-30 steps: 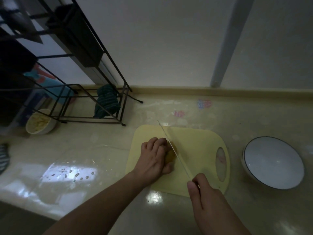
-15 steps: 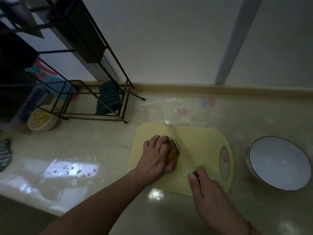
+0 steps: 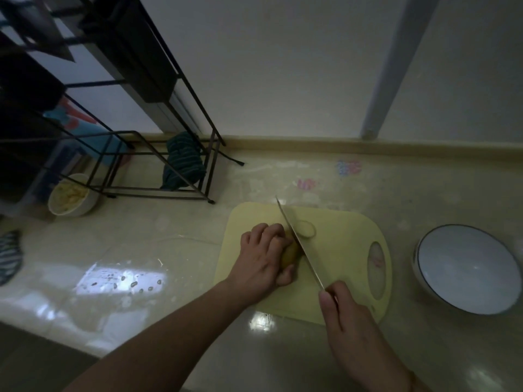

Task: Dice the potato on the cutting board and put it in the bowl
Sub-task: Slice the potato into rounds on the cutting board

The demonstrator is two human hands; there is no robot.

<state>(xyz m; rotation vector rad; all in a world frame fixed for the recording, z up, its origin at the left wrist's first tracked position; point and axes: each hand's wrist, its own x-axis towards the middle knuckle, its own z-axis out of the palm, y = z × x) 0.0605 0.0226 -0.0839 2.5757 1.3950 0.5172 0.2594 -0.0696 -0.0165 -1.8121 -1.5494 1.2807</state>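
A pale yellow cutting board (image 3: 345, 250) lies on the counter. On it, my left hand (image 3: 263, 257) grips a yellow potato (image 3: 290, 254), mostly hidden under the fingers. My right hand (image 3: 348, 323) holds the handle of a knife (image 3: 300, 241); its blade runs along the potato's right side. A thin cut slice (image 3: 307, 229) lies flat just right of the blade. An empty white bowl (image 3: 468, 268) with a dark rim stands to the right of the board.
A black wire rack (image 3: 158, 165) with a striped cloth (image 3: 184, 162) stands at the back left. A small bowl of yellow food (image 3: 70, 196) sits beside it. The wall and a grey pipe (image 3: 390, 66) close off the back.
A slice has come off the potato and lies right of the blade. The camera view has shifted slightly; both hands stay at the board.
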